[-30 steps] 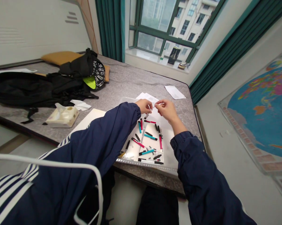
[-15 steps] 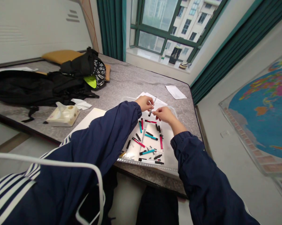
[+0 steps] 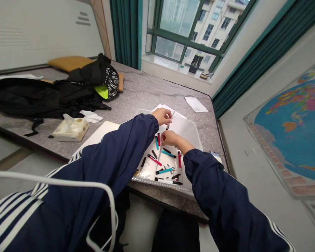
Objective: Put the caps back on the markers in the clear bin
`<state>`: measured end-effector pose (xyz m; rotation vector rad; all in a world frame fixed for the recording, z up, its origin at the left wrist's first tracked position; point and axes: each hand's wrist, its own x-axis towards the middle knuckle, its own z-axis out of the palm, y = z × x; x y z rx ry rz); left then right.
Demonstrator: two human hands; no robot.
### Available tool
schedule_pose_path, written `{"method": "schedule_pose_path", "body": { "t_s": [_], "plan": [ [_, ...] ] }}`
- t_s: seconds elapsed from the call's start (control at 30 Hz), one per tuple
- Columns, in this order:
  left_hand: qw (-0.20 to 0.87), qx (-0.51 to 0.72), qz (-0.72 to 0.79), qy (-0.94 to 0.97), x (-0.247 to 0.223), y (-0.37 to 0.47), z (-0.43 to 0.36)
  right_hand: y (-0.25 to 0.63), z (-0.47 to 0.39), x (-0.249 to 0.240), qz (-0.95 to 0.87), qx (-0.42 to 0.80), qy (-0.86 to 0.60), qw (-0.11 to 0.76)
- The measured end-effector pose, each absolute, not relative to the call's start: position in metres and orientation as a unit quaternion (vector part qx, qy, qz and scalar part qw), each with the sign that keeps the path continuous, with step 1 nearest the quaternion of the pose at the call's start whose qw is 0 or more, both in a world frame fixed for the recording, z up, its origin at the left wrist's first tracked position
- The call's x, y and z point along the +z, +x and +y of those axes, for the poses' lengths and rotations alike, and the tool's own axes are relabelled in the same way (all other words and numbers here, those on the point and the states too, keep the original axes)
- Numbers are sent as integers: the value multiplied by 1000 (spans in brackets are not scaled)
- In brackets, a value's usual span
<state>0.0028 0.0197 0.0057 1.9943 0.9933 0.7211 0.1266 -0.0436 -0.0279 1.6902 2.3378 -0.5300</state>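
At centre frame the left hand (image 3: 162, 116) pinches a thin pen part (image 3: 169, 123), too small to make out beyond a dark lower end and pale tip. Just below and right, the right hand (image 3: 170, 138) is lowered, fingers curled, onto the clear plastic sheet (image 3: 191, 131) among scattered pen pieces (image 3: 164, 160); whether it grips one is hidden.

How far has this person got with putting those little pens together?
No finished pen can be told apart. In hand: the left hand holds a thin pen part upright, while the right hand reaches down among the parts. Left: many loose teal, red and black pieces lie scattered on the clear plastic sheet, so most work seems to remain.
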Motion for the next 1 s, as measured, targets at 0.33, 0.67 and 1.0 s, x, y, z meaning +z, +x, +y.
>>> {"method": "schedule_pose_path", "body": {
  "t_s": [0.33,0.67,1.0],
  "plan": [
    [380,279,392,790,6,3,18,118,-48,-30,830,-210,508,98],
    [393,276,390,785,6,4,19,117,-48,-37,827,-212,512,94],
    [402,265,379,790,-3,2,26,116,-52,-31,821,-232,514,87]
  ]
}}
